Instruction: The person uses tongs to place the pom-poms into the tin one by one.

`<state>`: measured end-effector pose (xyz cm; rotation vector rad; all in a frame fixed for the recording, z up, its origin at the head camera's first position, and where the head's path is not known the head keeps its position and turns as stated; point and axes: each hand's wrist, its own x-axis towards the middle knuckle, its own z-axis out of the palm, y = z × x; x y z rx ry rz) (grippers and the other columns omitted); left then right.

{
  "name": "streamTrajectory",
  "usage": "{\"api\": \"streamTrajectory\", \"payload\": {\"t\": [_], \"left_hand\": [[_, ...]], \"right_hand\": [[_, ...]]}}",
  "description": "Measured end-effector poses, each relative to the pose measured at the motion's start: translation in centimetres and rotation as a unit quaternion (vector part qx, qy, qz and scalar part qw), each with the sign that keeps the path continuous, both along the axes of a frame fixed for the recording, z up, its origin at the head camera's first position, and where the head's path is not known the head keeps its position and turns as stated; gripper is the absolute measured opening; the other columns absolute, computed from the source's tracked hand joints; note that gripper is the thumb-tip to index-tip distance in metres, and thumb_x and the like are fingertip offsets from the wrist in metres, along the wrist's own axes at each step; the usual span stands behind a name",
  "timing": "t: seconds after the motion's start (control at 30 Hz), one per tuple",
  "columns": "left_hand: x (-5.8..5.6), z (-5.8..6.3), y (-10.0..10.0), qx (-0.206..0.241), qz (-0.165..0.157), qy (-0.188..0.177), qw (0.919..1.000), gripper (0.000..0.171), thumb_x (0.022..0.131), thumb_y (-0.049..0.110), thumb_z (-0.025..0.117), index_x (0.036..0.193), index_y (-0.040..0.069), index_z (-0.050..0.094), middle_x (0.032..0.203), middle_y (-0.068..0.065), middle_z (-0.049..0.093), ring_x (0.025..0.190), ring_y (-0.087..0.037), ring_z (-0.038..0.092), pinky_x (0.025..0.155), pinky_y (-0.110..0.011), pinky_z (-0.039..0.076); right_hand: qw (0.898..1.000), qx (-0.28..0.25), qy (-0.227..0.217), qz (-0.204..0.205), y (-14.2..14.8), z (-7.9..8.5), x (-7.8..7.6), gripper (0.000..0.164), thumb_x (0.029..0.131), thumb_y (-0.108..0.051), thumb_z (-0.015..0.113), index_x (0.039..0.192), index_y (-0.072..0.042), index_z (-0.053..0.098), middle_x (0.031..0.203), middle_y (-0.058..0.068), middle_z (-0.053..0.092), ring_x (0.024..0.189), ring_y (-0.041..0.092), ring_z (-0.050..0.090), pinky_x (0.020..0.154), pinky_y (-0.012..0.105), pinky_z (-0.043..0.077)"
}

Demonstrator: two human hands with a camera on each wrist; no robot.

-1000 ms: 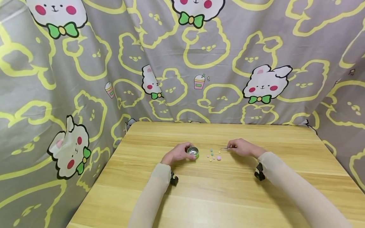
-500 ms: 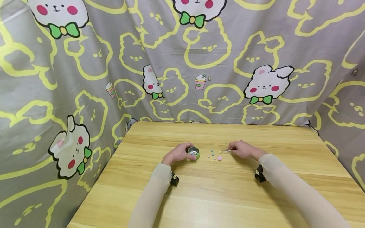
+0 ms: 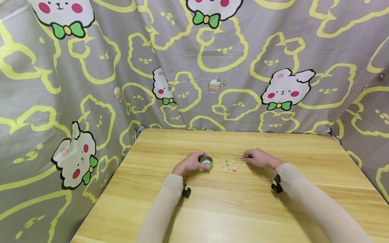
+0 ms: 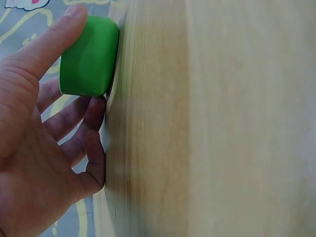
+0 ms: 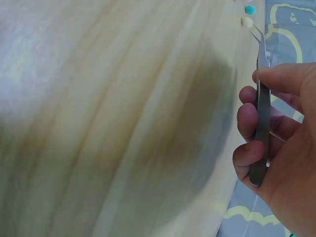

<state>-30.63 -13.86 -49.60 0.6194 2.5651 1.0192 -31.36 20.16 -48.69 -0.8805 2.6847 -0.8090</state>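
Observation:
My left hand grips a small round green tin at its sides, thumb in front, the tin's open top facing up. A few small pieces lie inside the tin. My right hand holds metal tweezers between thumb and fingers, their bent tips pointing left. Right at those tips is a small pale yellow bead. Between the hands lie several small beads: teal beads, a larger pink bead, smaller pink ones and another yellow bead.
The wooden table extends around both hands. Its far edge meets a grey curtain with yellow outlines and white rabbit faces, which also hangs at the left and right. Each wrist bears a black camera mount.
The tweezers' tips and the yellow bead at them have moved slightly left, closer to the teal beads. The left hand keeps its hold on the tin in the same place.

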Motion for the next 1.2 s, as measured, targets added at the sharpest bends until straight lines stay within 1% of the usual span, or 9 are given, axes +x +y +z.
{"api": "streamTrajectory", "payload": {"t": [0.23,0.37,0.5,0.73,0.9,1.2], "left_hand": [[0.1,0.0,0.0,0.009,-0.001,0.0,1.0,0.044,0.08,0.03,0.078,0.117,0.017,0.059,0.104,0.004,0.06,0.094,-0.012,0.055,0.083,-0.03,0.044],[0.1,0.0,0.0,0.007,-0.001,0.003,1.0,0.045,0.079,0.03,0.078,0.118,0.017,0.059,0.104,0.004,0.06,0.095,-0.012,0.055,0.084,-0.03,0.043],[0.0,0.0,0.1,0.008,0.0,0.002,1.0,0.045,0.079,0.03,0.078,0.118,0.017,0.059,0.103,0.005,0.06,0.095,-0.012,0.055,0.085,-0.031,0.043],[0.2,0.1,0.1,0.014,0.001,-0.003,0.9999,0.045,0.079,0.03,0.078,0.117,0.016,0.059,0.103,0.004,0.06,0.095,-0.014,0.055,0.085,-0.033,0.043],[0.3,0.1,0.1,0.018,0.001,-0.004,0.9998,0.045,0.079,0.03,0.078,0.118,0.016,0.059,0.103,0.004,0.06,0.095,-0.014,0.055,0.085,-0.033,0.043],[0.3,0.1,0.2,0.02,0.002,-0.006,0.9998,0.047,0.079,0.029,0.078,0.119,0.015,0.058,0.104,0.004,0.06,0.095,-0.014,0.055,0.086,-0.033,0.043]], "right_hand": [[1.0,-0.014,0.009,0.009,0.1,0.4,-0.1,0.008,0.091,-0.004,0.059,0.096,-0.007,0.065,0.085,0.003,0.063,0.072,0.013,0.052,0.062,0.03,0.043],[1.0,-0.018,0.009,0.009,-0.2,0.3,-0.2,0.008,0.091,-0.005,0.059,0.096,-0.007,0.065,0.086,0.003,0.063,0.072,0.013,0.052,0.063,0.031,0.043],[1.0,-0.013,0.007,0.007,-0.5,0.0,-0.1,0.008,0.091,-0.006,0.06,0.096,-0.008,0.065,0.087,0.003,0.063,0.072,0.013,0.051,0.064,0.032,0.042],[1.0,-0.002,0.009,0.01,-0.6,-0.5,-0.2,0.008,0.092,-0.006,0.059,0.095,-0.011,0.066,0.085,-0.001,0.062,0.07,0.013,0.048,0.064,0.032,0.041],[1.0,0.001,0.007,0.016,-0.6,-0.6,-0.1,0.009,0.092,-0.006,0.059,0.095,-0.01,0.066,0.085,-0.001,0.062,0.071,0.012,0.049,0.064,0.032,0.041],[1.0,0.011,0.005,0.015,-0.6,-0.7,-0.1,0.01,0.094,-0.008,0.057,0.097,-0.012,0.066,0.085,-0.002,0.062,0.069,0.013,0.048,0.064,0.032,0.04]]}}
